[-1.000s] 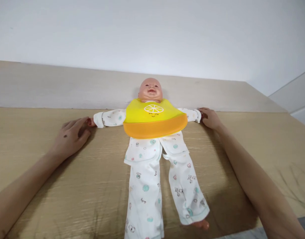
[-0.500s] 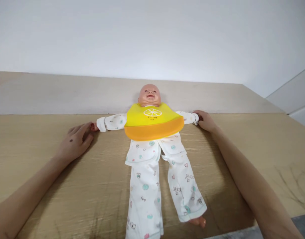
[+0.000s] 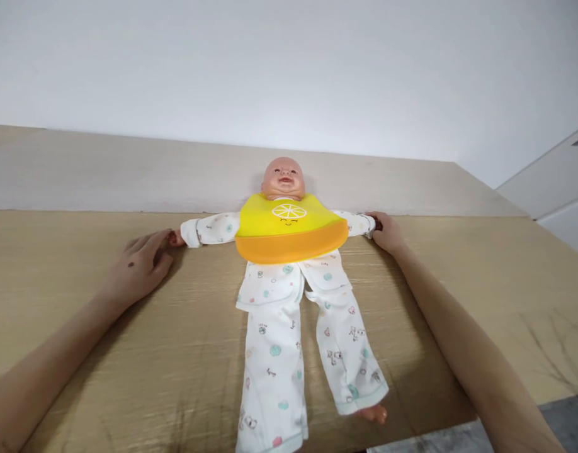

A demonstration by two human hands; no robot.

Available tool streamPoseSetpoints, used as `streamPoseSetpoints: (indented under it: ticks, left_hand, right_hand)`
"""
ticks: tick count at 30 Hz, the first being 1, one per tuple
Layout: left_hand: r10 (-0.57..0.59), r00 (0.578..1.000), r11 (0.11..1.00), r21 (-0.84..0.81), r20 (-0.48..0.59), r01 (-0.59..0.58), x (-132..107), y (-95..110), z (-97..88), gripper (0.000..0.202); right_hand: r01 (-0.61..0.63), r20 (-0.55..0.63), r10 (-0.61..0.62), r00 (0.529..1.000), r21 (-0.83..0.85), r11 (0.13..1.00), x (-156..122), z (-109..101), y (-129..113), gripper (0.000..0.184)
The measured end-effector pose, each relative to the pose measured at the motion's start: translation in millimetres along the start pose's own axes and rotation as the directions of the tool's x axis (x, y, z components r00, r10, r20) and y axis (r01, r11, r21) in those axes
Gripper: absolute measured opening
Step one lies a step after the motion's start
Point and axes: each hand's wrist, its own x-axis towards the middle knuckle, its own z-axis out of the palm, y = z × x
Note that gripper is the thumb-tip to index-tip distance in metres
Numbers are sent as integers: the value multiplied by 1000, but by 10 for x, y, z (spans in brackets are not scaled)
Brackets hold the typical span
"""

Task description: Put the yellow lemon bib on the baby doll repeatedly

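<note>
A baby doll lies on its back on a wooden table, arms spread wide, legs toward me. It wears white printed pyjamas and a yellow and orange bib with a lemon face. My left hand lies at the end of the doll's arm on the left, fingers curled around its small hand. My right hand is closed on the doll's other hand at the sleeve cuff. One bare foot shows near the table's front edge.
A pale raised ledge runs along the back of the table under a white wall. A white cabinet stands at the right. The table's near edge and grey floor show at the bottom right.
The view has shifted slightly, so the doll sits a little lower and smaller in view. Both hands stay at the doll's hands with the arms spread.
</note>
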Motion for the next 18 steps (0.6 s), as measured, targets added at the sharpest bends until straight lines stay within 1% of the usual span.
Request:
streamPoseSetpoints:
  ticks: [7,13,18]
  left_hand:
    - [-33,999,999,-1,20,33,-3,27,-14,63]
    - [-30,999,999,-9,35,31,0,37,-37,61]
    - [-63,997,998,-6,54,64,-3,46,-46,63]
  right_hand:
    - [-37,0,37,999,-34,999,-19,24,5,58]
    - [16,-20,-17,1000,-59,998,-23,45,70,56]
    - [46,-28,-49,998,-114,992,-29,45,93,55]
